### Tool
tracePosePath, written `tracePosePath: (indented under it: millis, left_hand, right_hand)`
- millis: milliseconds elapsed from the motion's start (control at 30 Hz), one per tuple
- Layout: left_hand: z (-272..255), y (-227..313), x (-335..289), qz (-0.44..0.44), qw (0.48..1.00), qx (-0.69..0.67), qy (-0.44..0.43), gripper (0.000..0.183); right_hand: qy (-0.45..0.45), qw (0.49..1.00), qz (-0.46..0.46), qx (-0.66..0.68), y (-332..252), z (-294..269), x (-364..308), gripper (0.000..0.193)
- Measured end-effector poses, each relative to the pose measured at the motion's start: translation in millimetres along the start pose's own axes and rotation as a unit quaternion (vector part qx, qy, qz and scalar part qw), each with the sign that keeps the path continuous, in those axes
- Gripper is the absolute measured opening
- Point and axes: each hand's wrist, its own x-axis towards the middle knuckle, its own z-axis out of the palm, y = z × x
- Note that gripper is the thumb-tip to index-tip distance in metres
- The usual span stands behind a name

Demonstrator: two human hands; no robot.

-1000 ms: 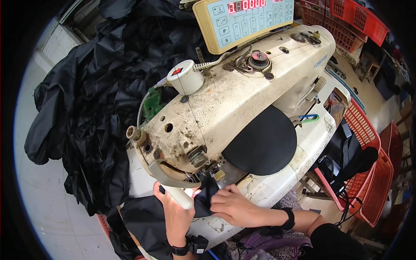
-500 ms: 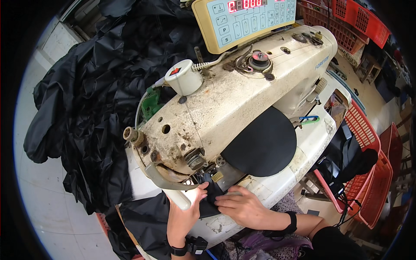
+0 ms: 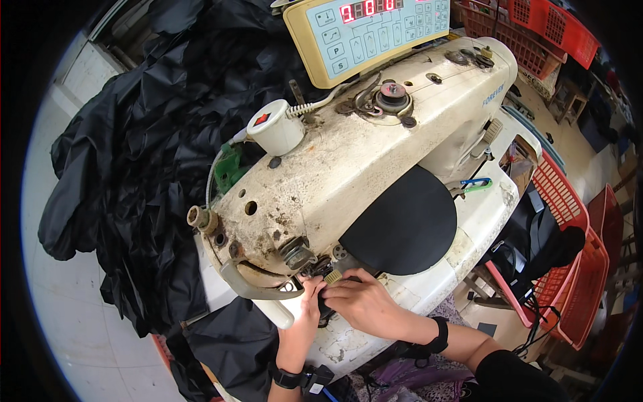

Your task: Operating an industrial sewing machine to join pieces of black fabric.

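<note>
Tabletop (image 3: 418, 289), sewing machine (image 3: 348, 154) diagonal toward lower-left

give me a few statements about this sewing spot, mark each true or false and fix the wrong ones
1. The left hand and right hand are at the needle end of the sewing machine. True.
2. The heaped black fabric lies right of the sewing machine. False: it lies to the left.
3. A black wristband is worn on each arm. True.
4. The control panel has a dark display. False: the display shows lit red digits.
5. Red plastic baskets are at the picture's right. True.
</note>
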Motion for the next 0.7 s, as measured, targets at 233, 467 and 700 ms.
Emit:
tracePosePath:
  millis: [233, 467, 700]
  left_hand:
    - [-17.1, 3.7, 4.3, 0.046, 0.993, 0.109, 0.023, 0.023]
    - [-13.5, -2.0, 2.5, 0.045, 0.998, 0.046, -0.011, 0.03]
    - [-16.8, 2.3, 6.1, 0.028, 0.997, 0.029, -0.062, 0.035]
  right_hand:
    - [0.022, 1.0, -0.004, 0.014, 2.5, 0.9, -1.2, 0.017]
    - [0.013, 1.0, 0.0, 0.021, 1.3, 0.5, 0.3, 0.017]
    - [0.011, 1.0, 0.002, 0.022, 1.6, 0.2, -1.0, 0.017]
